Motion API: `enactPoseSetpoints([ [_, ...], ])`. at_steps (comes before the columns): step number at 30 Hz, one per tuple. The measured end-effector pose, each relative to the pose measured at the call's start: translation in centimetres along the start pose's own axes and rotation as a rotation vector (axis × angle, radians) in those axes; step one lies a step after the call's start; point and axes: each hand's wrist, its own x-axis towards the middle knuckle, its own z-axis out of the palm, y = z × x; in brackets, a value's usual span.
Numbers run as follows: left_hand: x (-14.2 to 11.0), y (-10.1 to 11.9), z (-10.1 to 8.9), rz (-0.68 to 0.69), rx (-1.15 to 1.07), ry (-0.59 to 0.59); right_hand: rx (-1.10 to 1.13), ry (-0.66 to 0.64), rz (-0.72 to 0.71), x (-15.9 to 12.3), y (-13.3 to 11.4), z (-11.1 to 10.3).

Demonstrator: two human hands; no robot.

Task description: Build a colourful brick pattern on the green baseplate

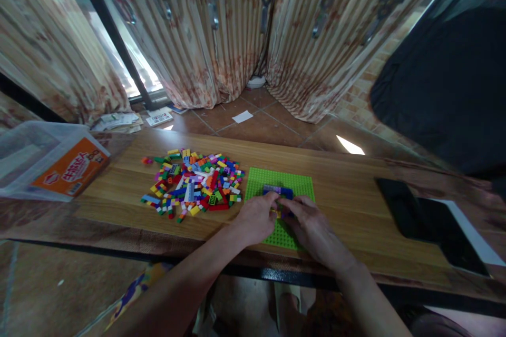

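A green studded baseplate (302, 181) lies on the wooden board, with a low build of blue and purple building bricks (285, 191) on it. Both my hands meet over this build. My left hand (258, 217) comes in from the left, its thumb and fingers closed at the bricks. From the right, my right hand (310, 224) has its bent fingers closed against the same small build. A bit of yellow shows between the fingertips. My fingers cover much of the build, so which single brick each hand grips is hidden.
Left of the baseplate spreads a pile of many-coloured loose bricks (197, 181). A clear plastic box (39, 139) with an orange label stands at the far left. Dark flat panels (403, 205) and a white sheet (474, 231) lie at the right. Curtains (221, 47) hang behind the table.
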Motion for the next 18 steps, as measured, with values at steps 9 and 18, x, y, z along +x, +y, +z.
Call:
enactPoseSetpoints([
  [9,0.1,-0.5,0.9,-0.002,-0.027,0.058,-0.036,0.027,0.032,0.1,-0.1,0.0],
  [18,1.2,0.0,2.2,-0.154,-0.011,0.164,-0.01,0.023,0.032,1.0,-0.4,-0.2],
])
